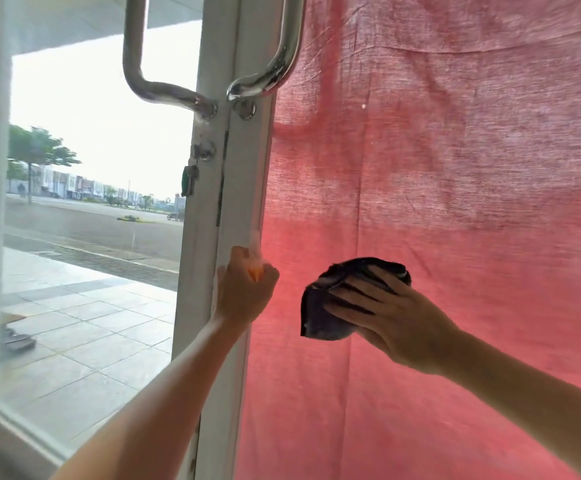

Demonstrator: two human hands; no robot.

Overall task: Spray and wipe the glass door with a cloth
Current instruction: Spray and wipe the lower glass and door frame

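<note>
Two glass doors [455, 168]: left hand [244, 289] grips one spray bottle [256, 268], right hand [389, 317] presses one cloth [330, 306].

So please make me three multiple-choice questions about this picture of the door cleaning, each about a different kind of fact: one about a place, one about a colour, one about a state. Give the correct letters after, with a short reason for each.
1. Where is the dark cloth?
A. Hanging on a door handle
B. Under the right hand, against the pane backed by the fabric
C. Lying on the pavement outside

2. What colour is the fabric that covers the right pane?
A. Red-pink
B. Blue
C. Green

3. What is the left hand doing?
A. Hanging idle with nothing in it
B. Pulling a door handle
C. Gripping a spray bottle with an orange part

Answers:
1. B, the right hand's spread fingers lie on the cloth in front of the covered pane.
2. A, the whole pane glows red-pink.
3. C, the fingers are curled round the bottle near the white door frame.
</note>
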